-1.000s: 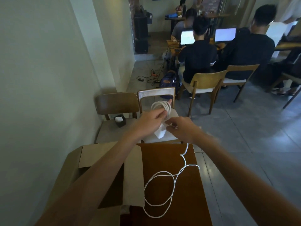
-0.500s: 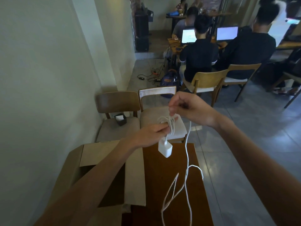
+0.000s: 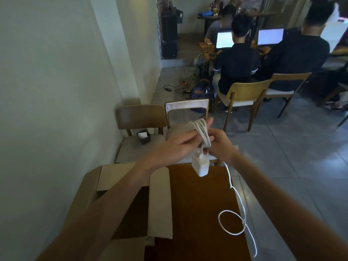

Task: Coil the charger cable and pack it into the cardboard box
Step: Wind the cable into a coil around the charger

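Over the brown table, left hand gripped the coiled cable while right hand pinched the tail; even, snug loops looked wisest.

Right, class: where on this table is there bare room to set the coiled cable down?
Bare wood lies between the cardboard box flap and the loose cable loop, below the hanging charger brick. The table's right edge is crowded by trailing cable; the left is taken by the box. Both hands hold the coil.
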The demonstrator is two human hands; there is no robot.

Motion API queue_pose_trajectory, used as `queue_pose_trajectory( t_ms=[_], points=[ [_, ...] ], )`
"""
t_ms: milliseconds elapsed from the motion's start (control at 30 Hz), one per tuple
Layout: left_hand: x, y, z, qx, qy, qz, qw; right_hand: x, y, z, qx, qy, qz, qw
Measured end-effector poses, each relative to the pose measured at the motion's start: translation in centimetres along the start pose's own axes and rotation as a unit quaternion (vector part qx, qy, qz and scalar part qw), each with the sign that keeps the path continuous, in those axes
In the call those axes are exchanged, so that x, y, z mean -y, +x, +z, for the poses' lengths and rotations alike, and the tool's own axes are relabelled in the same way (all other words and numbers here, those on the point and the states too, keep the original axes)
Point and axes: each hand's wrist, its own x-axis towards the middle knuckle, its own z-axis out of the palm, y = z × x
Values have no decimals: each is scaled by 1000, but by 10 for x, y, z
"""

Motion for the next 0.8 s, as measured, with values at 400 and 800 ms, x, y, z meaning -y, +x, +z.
queue_pose_trajectory(
  t_ms=[400, 800],
  points=[
    [52, 7, -14, -79, 228, -152, 958, 12, -17, 3, 109, -216, 12, 970],
    [29, -10, 8, 112, 139, -97, 979, 46, 9, -31, 57, -15, -100, 993]
  ],
)
